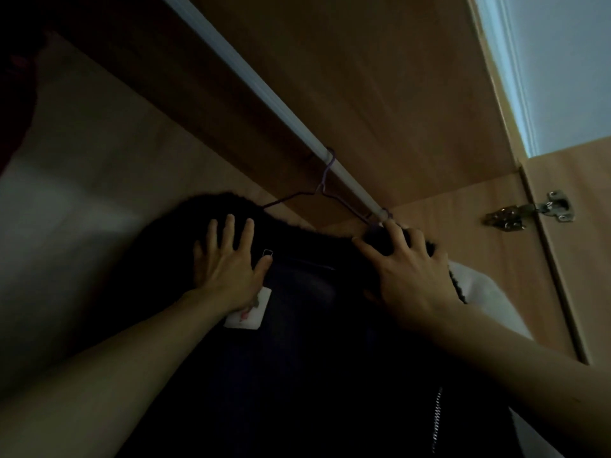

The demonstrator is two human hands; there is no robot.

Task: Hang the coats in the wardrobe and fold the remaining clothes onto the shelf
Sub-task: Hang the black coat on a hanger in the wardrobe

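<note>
Coat: dark fuzzy-collared coat [297, 358] hangs on 1 purple wire hanger [326, 171], hooked over the white wardrobe rail [264, 89].
Left hand [228, 269]: grip spread, straight fingers flat on the collar.
Right hand [413, 276]: grip curled round the coat's other shoulder, just under the rail.
Right of coat: white garment [479, 292]; metal door hinge [529, 209] beyond.

No legible text. White tag [248, 309] on the coat [314, 325] lining has a pinkish print, too dark and blurred to read. Small outlined patch [267, 253] above it: also illegible.
</note>
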